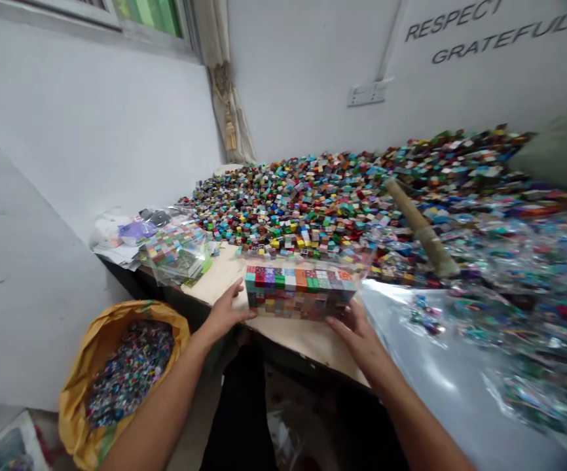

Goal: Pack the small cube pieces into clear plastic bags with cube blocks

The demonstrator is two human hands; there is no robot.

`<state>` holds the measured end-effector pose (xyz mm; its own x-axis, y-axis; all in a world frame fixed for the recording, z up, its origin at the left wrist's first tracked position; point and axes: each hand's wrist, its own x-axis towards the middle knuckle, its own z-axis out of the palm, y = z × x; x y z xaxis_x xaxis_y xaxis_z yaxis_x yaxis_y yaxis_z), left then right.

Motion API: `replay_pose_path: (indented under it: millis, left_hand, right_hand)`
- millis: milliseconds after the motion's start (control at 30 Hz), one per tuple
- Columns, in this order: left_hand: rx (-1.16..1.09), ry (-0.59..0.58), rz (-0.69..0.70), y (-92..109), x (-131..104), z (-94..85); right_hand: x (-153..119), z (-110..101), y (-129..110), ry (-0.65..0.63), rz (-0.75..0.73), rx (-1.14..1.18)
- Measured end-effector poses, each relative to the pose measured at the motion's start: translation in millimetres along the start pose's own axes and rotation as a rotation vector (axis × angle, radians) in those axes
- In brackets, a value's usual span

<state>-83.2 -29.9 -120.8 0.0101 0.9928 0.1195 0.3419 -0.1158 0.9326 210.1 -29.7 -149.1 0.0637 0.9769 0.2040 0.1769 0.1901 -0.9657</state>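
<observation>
A clear plastic bag packed with rows of small multicoloured blocks (300, 291) is at the near edge of the table, between my two hands. My left hand (224, 313) is at the pack's left end, thumb along its lower corner and index finger raised beside it. At the right end, my right hand (355, 330) has its thumb on the lower front edge; its other fingers are partly hidden behind the plastic. Loose clear film stands up along the pack's top. Behind it spreads a large heap of similar small blocks (303, 203).
A cardboard-coloured tube (421, 229) lies on the heap. At right are many clear bags of small pieces (533, 314) and a shiny grey sheet (460, 386). Another bagged block pack (178, 248) lies left. A yellow sack (74, 386) of small pieces stands below the table's left edge.
</observation>
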Motion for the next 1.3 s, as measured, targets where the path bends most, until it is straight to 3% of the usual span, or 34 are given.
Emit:
replay_pose_path:
  millis: [67,133,233,300,367,467,533,600,733,833,967,1100,1200,1300]
  left_hand:
    - [-0.108,-0.084,0.032,-13.8,0.3,11.1]
    - [-0.185,-0.063,0.032,-20.3,1.8,14.6]
    - [-0.192,0.026,-0.007,-21.2,6.2,4.2]
    - [-0.192,0.07,-0.006,-17.5,9.7,-8.2]
    - [-0.222,0.103,0.023,-10.2,12.7,-18.8]
    - [-0.263,0.095,0.088,3.9,15.9,-24.5]
    - [-0.287,0.083,0.116,11.2,17.0,-22.1]
    - [-0.331,0.085,0.134,14.3,17.0,-17.9]
    - [-0.383,0.092,0.142,10.3,15.7,-13.2]
    - [-0.375,0.095,0.129,5.5,17.3,-14.0]
    - [-0.379,0.08,0.123,3.8,21.9,-15.0]
    - [-0.441,0.098,0.098,8.2,24.2,-13.9]
    - [-0.417,0.112,0.105,12.6,24.5,-13.2]
    - [-0.39,0.144,0.113,16.3,24.5,-12.9]
  right_hand:
    - [3.3,11.1,3.6,-0.073,0.028,0.055]
    - [10.2,22.7,4.3,-0.095,0.05,0.054]
    - [26.7,32.3,-1.7,-0.146,0.042,0.022]
    - [37.0,30.7,-17.9,-0.123,0.014,-0.038]
    - [43.8,25.6,-49.3,0.005,-0.131,-0.171]
    - [49.4,26.9,-117.3,0.181,-0.627,-0.466]
    - [53.3,42.1,-161.5,0.029,-0.871,-0.615]
    - [58.2,67.7,-193.5,-0.202,-0.981,-0.777]
    - [70.5,116.9,-216.6,-0.545,-0.869,-1.124]
    - [82.0,129.6,-216.7,-0.59,-0.823,-1.217]
    - [100.0,116.9,-218.1,-0.581,-0.69,-1.069]
    - [115.6,80.4,-222.7,-0.558,-0.65,-0.905]
    - [123.1,52.5,-222.9,-0.633,-0.658,-1.091]
    - [124.4,40.2,-220.9,-0.584,-0.579,-1.326]
